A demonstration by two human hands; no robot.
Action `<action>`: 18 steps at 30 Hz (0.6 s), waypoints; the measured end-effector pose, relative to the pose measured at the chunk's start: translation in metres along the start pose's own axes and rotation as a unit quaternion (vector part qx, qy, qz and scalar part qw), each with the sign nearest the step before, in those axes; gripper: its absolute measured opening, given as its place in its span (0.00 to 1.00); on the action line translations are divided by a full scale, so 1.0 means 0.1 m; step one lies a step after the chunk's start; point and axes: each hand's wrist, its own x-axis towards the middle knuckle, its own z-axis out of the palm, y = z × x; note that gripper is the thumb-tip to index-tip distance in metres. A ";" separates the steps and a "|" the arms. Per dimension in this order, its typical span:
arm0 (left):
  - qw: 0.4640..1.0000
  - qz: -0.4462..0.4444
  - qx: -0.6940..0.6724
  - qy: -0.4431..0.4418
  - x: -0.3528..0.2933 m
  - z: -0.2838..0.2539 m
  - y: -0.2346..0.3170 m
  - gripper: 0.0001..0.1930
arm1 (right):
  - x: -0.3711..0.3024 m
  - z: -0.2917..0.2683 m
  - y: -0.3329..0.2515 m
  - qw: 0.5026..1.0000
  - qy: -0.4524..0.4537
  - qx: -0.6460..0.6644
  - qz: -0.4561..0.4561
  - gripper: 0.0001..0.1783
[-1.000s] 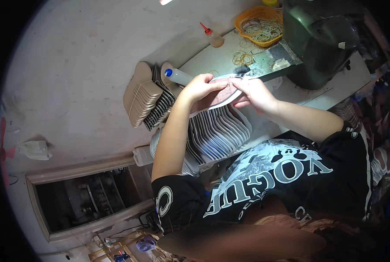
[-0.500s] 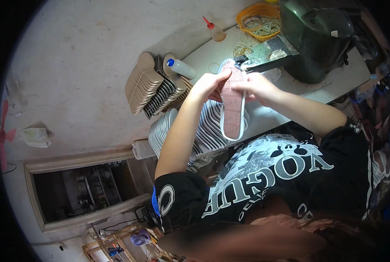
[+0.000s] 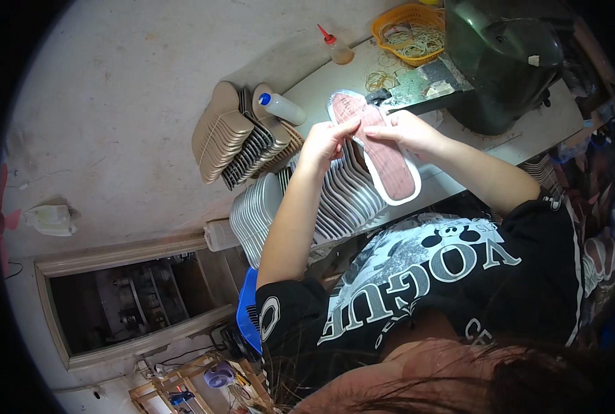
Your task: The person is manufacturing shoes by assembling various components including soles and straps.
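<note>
While tied tan insoles (image 3: 218,134) stand at far left, a row of pale pieces (image 3: 256,214) packs the bench beside them; finished or waiting, cannot tell. Blue-capped bottle (image 3: 285,109): near the insoles. Left hand (image 3: 323,145): pinching the pink sole piece (image 3: 396,172), thumb on its face. Sole piece: slanted, held up in front of the row; judged mid-handling, not yet set down. Right hand (image 3: 416,132): clamped on it too. Dark green machine (image 3: 504,65): beyond, role unclear.
</note>
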 end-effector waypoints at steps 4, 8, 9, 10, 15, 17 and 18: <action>0.999 0.034 0.001 0.023 0.02 0.01 -0.01 0.17 | -0.35 0.07 -0.10 0.997 -0.041 0.002 0.071 0.19; 0.999 0.029 -0.013 0.016 0.10 -0.04 0.01 0.19 | -0.76 0.17 -0.09 0.972 -0.058 -0.009 0.229 0.17; 1.000 0.020 -0.005 0.015 0.13 -0.05 0.02 0.19 | -0.79 0.20 -0.07 0.981 -0.023 0.011 0.193 0.17; 1.000 0.016 0.000 0.018 0.17 -0.06 0.02 0.20 | -0.80 0.24 -0.05 0.988 0.020 0.027 0.147 0.16; 0.999 0.012 0.039 0.021 0.42 -0.20 0.11 0.22 | -0.61 0.46 -0.03 0.987 0.062 0.114 0.090 0.18; 0.998 0.008 0.061 -0.018 0.56 -0.28 0.20 0.23 | -0.51 0.51 -0.06 0.981 0.107 0.139 0.080 0.19; 0.995 -0.016 0.084 -0.042 0.63 -0.35 0.26 0.23 | -0.45 0.52 -0.07 0.979 0.116 0.150 0.071 0.18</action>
